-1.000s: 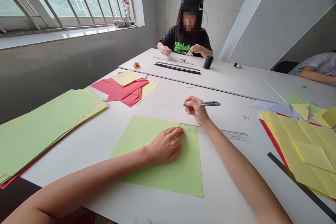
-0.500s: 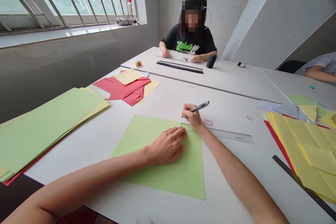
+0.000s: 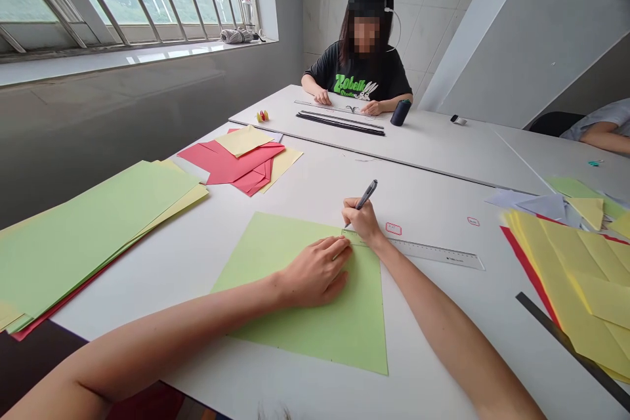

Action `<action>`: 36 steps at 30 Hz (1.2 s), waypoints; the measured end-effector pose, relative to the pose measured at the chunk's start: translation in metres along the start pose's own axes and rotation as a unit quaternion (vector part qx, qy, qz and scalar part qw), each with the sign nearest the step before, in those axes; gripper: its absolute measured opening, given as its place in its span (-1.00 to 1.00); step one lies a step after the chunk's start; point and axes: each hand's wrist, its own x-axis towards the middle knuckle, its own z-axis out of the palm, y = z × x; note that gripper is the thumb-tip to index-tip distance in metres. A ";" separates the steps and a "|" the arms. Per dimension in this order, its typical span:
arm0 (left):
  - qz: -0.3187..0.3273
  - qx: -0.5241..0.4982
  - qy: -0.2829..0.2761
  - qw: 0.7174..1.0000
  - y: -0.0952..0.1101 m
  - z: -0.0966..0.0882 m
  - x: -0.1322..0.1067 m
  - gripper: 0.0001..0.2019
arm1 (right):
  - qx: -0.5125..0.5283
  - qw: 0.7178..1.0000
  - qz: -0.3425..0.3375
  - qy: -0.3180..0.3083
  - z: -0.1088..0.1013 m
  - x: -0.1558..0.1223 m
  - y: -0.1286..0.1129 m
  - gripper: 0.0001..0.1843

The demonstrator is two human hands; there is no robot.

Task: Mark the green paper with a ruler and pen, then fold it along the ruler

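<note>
A square sheet of pale green paper (image 3: 339, 328) lies flat on the white table (image 3: 433, 321) in front of me. My left hand (image 3: 315, 272) rests on the sheet, with its fingertips on the near end of a clear plastic ruler (image 3: 433, 254). That ruler runs right from the sheet's top right corner, across the table. My right hand (image 3: 361, 220) holds a grey and black pen (image 3: 367, 195) upright, with its tip at the ruler's end, close to my left fingers.
Stacks of green and yellow paper (image 3: 98, 236) lie at left, red and yellow sheets (image 3: 231, 161) ahead, and a yellow pile (image 3: 566, 282) with a black strip at right. A seated person (image 3: 361, 59) works across the table; another person's arm (image 3: 603, 138) rests far right.
My right hand has moved left and down onto the ruler's end, and the pen has turned from nearly level to upright. My left hand stays in place. The whole view has drifted slightly.
</note>
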 end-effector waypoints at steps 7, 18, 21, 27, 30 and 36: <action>0.001 0.017 -0.008 1.000 0.001 -0.001 0.000 -0.68 | -0.019 1.000 -0.002 -0.007 0.001 0.001 0.001 -0.77; -0.001 0.003 0.000 1.000 0.000 -0.001 0.000 -0.70 | -0.028 1.000 0.001 -0.012 0.000 0.000 0.001 -0.76; -0.002 0.002 0.000 1.000 0.000 -0.001 0.000 -0.69 | -0.029 1.000 0.000 -0.013 0.000 0.000 0.001 -0.75; 0.000 0.013 -0.008 1.000 0.000 0.000 0.000 -0.68 | -0.032 0.999 -0.004 -0.011 0.001 0.000 0.001 -0.74; 0.003 0.012 -0.003 1.000 0.000 0.001 -0.001 -0.68 | -0.035 0.999 -0.005 -0.010 0.001 0.000 0.001 -0.75; 0.000 0.007 -0.003 1.000 0.000 0.000 0.000 -0.68 | -0.037 0.999 -0.003 -0.007 0.000 0.000 0.001 -0.75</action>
